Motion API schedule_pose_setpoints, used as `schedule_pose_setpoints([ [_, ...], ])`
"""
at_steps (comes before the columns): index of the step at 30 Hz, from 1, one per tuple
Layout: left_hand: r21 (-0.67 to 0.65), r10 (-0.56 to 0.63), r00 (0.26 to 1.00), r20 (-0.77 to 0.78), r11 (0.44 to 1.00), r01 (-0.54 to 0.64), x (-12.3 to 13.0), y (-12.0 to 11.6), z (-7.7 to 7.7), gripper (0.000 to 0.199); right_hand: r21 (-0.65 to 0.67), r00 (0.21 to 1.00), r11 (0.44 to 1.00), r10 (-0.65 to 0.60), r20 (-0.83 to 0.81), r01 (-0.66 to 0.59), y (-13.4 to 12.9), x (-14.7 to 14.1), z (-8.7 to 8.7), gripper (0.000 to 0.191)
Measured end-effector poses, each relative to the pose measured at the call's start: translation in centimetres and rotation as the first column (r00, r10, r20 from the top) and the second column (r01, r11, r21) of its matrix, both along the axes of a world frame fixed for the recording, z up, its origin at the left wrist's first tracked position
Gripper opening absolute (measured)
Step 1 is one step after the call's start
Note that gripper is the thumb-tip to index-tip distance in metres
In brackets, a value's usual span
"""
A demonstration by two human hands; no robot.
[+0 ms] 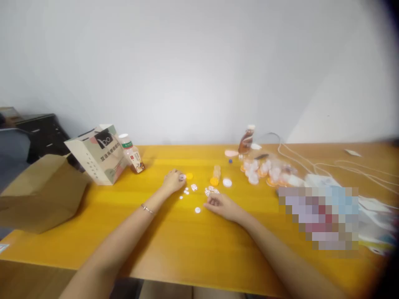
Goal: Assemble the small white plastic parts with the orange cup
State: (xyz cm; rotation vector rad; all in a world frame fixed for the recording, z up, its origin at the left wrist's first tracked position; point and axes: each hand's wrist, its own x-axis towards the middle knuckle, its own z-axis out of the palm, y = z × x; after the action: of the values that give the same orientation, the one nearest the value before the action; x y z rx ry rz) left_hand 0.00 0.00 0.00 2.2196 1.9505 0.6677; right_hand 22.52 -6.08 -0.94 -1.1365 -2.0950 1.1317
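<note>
Left fingers [177, 172] pinching pale disc [182, 177]; right fingers [214, 200] curled, grip unclear, white pieces [208, 191] just beyond

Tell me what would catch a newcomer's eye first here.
First come the bare left hand beside a round yellow disc and the bare right hand by small white patterned pieces, around the middle of the yellow wooden table. Next come the cream printed paper bag at left and blurred pale and orange pieces at right.

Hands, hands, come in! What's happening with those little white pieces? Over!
Left hand: at a pale round piece, grip unclear. Right hand: curled beside white patterned pieces, contact unclear. Possible obstacle: white disc lying between the hands.
</note>
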Motion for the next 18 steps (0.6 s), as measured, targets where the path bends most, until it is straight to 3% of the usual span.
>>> schedule_pose_setpoints([
  [6, 0.055, 0.002, 1.000, 0.022, 0.998, -0.004, 0.3, -0.7, 0.7, 0.021, 0.001, 1.000, 1.000, 0.000, 0.001, 0.000, -0.1, 0.0, 0.1, 0.026],
  [8, 0.093, -0.078, 0.995, 0.058, 0.993, 0.072, 0.4, -2.2, 1.4, 0.026, 0.000, 1.000, 1.000, 0.002, 0.001, -0.002, -0.1, 0.1, 0.2, 0.024],
  [10, 0.134, -0.343, 0.930, 0.132, 0.936, 0.326, 0.7, -4.4, 2.0, 0.027, 0.003, 1.000, 1.000, 0.008, 0.000, -0.008, 0.0, 0.1, 0.1, 0.022],
  [12, 0.081, -0.505, 0.853, 0.133, 0.863, 0.499, 1.0, -6.7, 2.2, 0.025, 0.003, 1.000, 1.000, 0.016, -0.013, -0.016, 0.1, 0.2, 0.0, 0.021],
  [15, 0.013, -0.551, 0.827, 0.113, 0.833, 0.553, 1.4, -9.1, 2.1, 0.027, -0.010, 0.999, 1.000, 0.019, -0.030, -0.019, 0.3, 0.2, -0.3, 0.022],
  [18, -0.042, -0.559, 0.825, 0.087, 0.825, 0.563, 2.0, -9.6, 1.6, 0.026, -0.023, 0.999, 1.000, 0.016, -0.037, -0.017, 0.3, 0.2, -0.4, 0.022],
])
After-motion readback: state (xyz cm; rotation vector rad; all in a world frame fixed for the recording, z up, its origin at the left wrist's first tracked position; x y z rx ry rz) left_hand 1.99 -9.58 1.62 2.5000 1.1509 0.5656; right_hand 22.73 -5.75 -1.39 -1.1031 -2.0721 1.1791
